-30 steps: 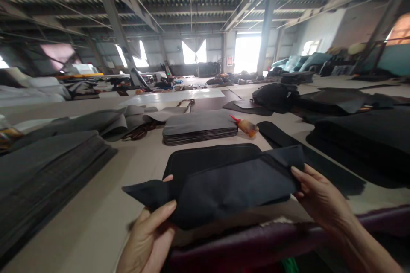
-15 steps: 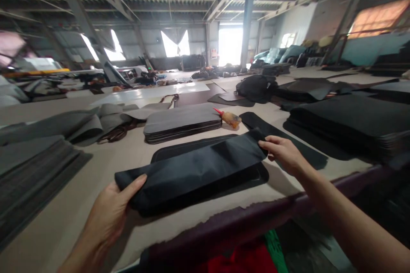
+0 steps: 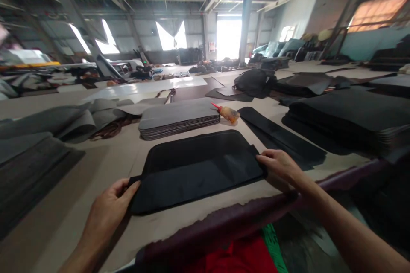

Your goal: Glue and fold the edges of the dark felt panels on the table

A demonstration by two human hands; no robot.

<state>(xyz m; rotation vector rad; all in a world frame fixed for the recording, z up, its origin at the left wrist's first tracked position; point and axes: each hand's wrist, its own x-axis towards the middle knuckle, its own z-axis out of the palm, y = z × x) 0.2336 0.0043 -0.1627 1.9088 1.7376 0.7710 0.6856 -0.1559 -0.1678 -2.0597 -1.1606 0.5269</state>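
Observation:
A long black fabric strip (image 3: 192, 183) lies flat over the near half of a black padded panel (image 3: 198, 149) on the worktable (image 3: 64, 217). My left hand (image 3: 109, 211) pinches the strip's left end. My right hand (image 3: 280, 166) holds its right end at the panel's right edge. Both hands press the strip down onto the panel.
A stack of grey padded panels (image 3: 177, 117) sits behind, with an orange glue bottle (image 3: 228, 113) to its right. Black strips (image 3: 278, 136) and tall black stacks (image 3: 349, 115) fill the right. Grey fabric piles (image 3: 32, 158) lie left. The table's dark front edge (image 3: 240, 217) is near me.
The strip was held up in the air between both hands a second ago. It now lies flat on the black panel, hands still at its ends.

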